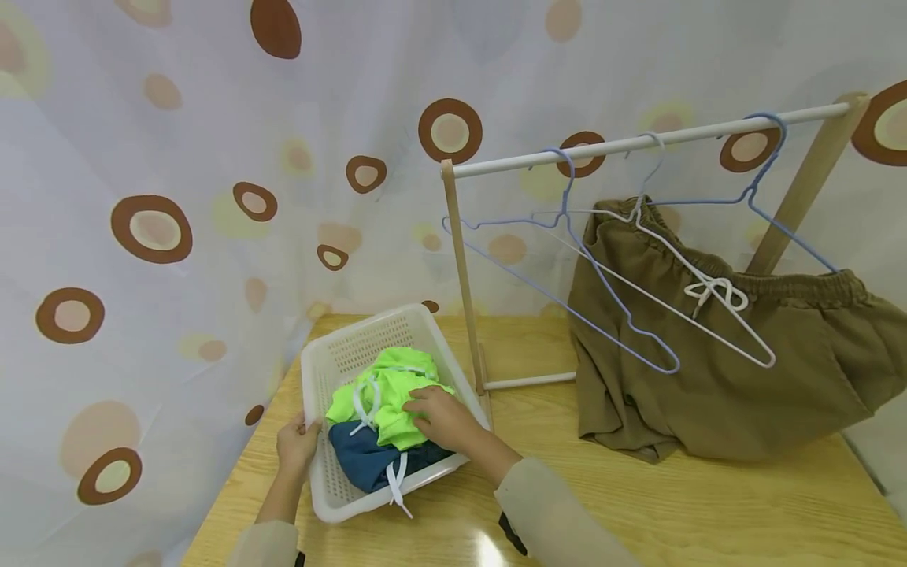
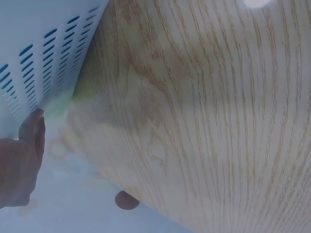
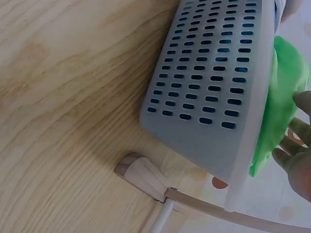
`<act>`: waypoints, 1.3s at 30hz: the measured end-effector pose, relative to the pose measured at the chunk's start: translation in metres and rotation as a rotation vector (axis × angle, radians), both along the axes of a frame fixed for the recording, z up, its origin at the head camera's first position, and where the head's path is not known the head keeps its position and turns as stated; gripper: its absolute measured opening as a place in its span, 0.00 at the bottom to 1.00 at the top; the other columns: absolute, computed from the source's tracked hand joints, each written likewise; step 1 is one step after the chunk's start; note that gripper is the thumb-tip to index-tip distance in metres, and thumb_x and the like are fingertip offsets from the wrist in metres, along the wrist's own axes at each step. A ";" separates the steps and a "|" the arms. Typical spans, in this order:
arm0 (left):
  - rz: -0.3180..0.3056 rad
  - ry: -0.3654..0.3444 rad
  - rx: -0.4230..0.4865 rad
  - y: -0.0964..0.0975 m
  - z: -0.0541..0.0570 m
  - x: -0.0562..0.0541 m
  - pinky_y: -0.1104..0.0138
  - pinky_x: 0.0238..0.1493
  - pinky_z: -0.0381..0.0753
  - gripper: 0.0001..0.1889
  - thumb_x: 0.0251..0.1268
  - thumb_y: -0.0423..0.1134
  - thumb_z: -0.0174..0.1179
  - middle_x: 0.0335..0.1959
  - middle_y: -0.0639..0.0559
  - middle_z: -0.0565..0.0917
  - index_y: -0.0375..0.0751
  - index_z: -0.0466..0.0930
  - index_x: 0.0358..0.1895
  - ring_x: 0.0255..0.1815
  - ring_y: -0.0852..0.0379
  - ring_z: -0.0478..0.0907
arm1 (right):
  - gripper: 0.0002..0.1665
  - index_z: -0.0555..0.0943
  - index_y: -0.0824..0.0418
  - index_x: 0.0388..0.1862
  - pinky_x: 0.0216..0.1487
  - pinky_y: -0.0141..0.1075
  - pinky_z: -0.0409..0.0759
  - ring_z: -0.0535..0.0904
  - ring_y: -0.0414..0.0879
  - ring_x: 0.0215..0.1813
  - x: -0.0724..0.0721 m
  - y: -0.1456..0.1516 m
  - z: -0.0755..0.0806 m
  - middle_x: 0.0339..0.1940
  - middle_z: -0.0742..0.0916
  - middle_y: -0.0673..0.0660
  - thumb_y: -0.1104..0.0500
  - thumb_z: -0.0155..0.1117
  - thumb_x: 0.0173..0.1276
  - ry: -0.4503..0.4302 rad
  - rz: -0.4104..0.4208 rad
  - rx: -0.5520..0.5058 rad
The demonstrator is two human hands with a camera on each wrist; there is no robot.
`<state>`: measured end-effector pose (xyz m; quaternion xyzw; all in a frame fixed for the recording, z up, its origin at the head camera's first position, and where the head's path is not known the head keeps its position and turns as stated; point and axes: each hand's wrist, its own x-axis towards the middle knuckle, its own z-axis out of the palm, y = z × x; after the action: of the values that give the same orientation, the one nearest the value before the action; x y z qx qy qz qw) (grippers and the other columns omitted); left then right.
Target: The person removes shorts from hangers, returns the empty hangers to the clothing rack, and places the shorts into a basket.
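A white slotted plastic basket [image 1: 333, 378] stands on the wooden table, holding a bright green garment [image 1: 390, 413] with a white drawstring. Beneath it lies a dark blue garment [image 1: 360, 455], whose white cord hangs over the near rim. My left hand [image 1: 296, 443] grips the basket's left rim; the left wrist view shows fingers [image 2: 34, 128] against the slotted outer wall. On the right part of the green garment rests my right hand [image 1: 446, 421]. In the right wrist view its fingers [image 3: 291, 145] are spread and slightly bent at the cloth.
Right of the basket stands a rack with a white bar [image 1: 609, 146] and wooden legs, one close to the basket. Two blue hangers [image 1: 567, 213] and a white hanger [image 1: 697, 272] hang there, with brown drawstring shorts [image 1: 680, 394]. A patterned curtain [image 1: 212, 142] hangs behind the table.
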<state>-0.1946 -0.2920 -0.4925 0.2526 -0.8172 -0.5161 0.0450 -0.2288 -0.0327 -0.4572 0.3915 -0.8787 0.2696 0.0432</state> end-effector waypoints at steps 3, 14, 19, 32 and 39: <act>0.004 0.008 -0.009 0.001 -0.001 -0.001 0.53 0.49 0.81 0.27 0.70 0.35 0.46 0.58 0.22 0.68 0.24 0.53 0.67 0.54 0.32 0.75 | 0.14 0.82 0.64 0.49 0.60 0.46 0.75 0.75 0.58 0.59 0.000 0.003 -0.004 0.55 0.81 0.64 0.65 0.60 0.63 0.002 0.012 -0.009; 0.020 -0.003 -0.017 0.003 0.000 0.001 0.50 0.53 0.78 0.27 0.70 0.36 0.45 0.59 0.23 0.67 0.26 0.52 0.68 0.56 0.31 0.72 | 0.12 0.83 0.64 0.44 0.54 0.43 0.79 0.78 0.54 0.54 0.011 0.035 -0.005 0.49 0.84 0.62 0.66 0.63 0.61 0.121 -0.034 -0.150; 0.008 -0.011 -0.023 0.002 0.001 0.002 0.48 0.56 0.76 0.28 0.70 0.36 0.44 0.60 0.23 0.66 0.26 0.51 0.68 0.58 0.30 0.70 | 0.11 0.84 0.63 0.41 0.50 0.43 0.80 0.79 0.53 0.51 0.018 0.061 -0.010 0.46 0.85 0.61 0.67 0.66 0.57 0.244 -0.092 -0.206; -0.057 0.114 -0.383 0.003 0.007 0.002 0.42 0.60 0.68 0.27 0.62 0.29 0.49 0.60 0.21 0.64 0.17 0.57 0.63 0.61 0.26 0.62 | 0.18 0.83 0.62 0.43 0.50 0.47 0.80 0.77 0.53 0.52 0.053 0.139 -0.032 0.47 0.84 0.57 0.69 0.70 0.51 0.215 -0.249 -0.237; -0.081 0.333 -0.400 0.021 0.021 -0.009 0.44 0.67 0.61 0.28 0.61 0.28 0.54 0.63 0.24 0.64 0.21 0.59 0.64 0.66 0.29 0.59 | 0.20 0.82 0.63 0.44 0.47 0.49 0.81 0.77 0.55 0.52 0.068 0.173 -0.029 0.48 0.83 0.60 0.70 0.70 0.50 0.214 -0.306 -0.260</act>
<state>-0.2040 -0.2705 -0.4719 0.1174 -0.8938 -0.3801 0.2071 -0.1611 0.1399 -0.4864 0.2714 -0.8760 0.3279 0.2267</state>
